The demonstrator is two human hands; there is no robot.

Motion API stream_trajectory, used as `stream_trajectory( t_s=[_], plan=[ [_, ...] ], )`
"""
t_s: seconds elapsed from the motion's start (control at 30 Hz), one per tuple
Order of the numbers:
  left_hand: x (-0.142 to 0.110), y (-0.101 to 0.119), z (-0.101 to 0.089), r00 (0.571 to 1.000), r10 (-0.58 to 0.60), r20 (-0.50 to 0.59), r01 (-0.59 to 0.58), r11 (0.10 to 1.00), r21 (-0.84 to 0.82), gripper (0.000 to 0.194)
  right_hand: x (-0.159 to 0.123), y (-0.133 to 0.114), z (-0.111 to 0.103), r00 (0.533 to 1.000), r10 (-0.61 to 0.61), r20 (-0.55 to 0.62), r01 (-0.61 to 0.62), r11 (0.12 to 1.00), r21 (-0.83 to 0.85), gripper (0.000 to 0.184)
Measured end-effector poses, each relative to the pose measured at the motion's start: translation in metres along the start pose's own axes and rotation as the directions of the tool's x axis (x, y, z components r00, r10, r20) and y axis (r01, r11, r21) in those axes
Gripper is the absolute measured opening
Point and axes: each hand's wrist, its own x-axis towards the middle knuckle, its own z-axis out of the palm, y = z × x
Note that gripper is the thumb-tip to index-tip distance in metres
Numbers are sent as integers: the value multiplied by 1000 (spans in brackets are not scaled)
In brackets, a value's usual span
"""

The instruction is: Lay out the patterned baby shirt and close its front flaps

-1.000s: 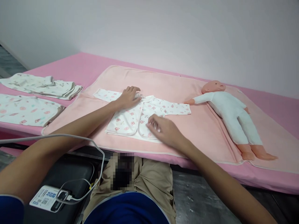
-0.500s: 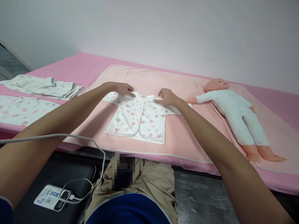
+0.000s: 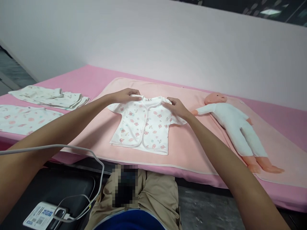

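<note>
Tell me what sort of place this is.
Probably a baby-care practice or training room: a baby doll lies on a pale pink blanket, beside a small printed shirt, with more folded cloth items at the left.

A thin white cable (image 3: 103,166) loops above a black, probably padded seat (image 3: 64,180) bearing a flat white blue-printed card (image 3: 38,216); a pale grey wall (image 3: 153,48) stands behind.

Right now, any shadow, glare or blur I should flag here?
Head view: soft shadow on the peach blanket below the left forearm; bright glare on the dark panel, top right; pixelation over part of the trousers; printed shirt reasonably sharp.
</note>
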Motion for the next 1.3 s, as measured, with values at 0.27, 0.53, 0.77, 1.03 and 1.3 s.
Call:
stream_trajectory(
  t_s=[0.27, 0.53, 0.77, 1.03, 1.3],
  plan=[
    [-38, 78, -40, 932, 215, -290, -262, 956, -133, 41, -14, -80, -9, 954, -225, -200, 232, 973, 14, 62],
    [-53, 140, -54, 776, 451, -441, -572, 798, -191, 29, -29, -160, 3, 843, -385, -376, 437, 897, 60, 66],
    [-62, 182, -46, 740, 457, -494, -585, 800, -137, 25, -49, -192, 19, 783, -481, -394, 512, 858, -30, 64],
    [-62, 205, -36, 689, 442, -574, -606, 786, -122, 22, -53, -214, 35, 750, -478, -457, 480, 869, -121, 57],
    [-75, 204, -41, 731, 435, -525, -589, 792, -164, 40, -68, -222, 33, 875, -397, -278, 380, 918, -114, 33]
  ],
)
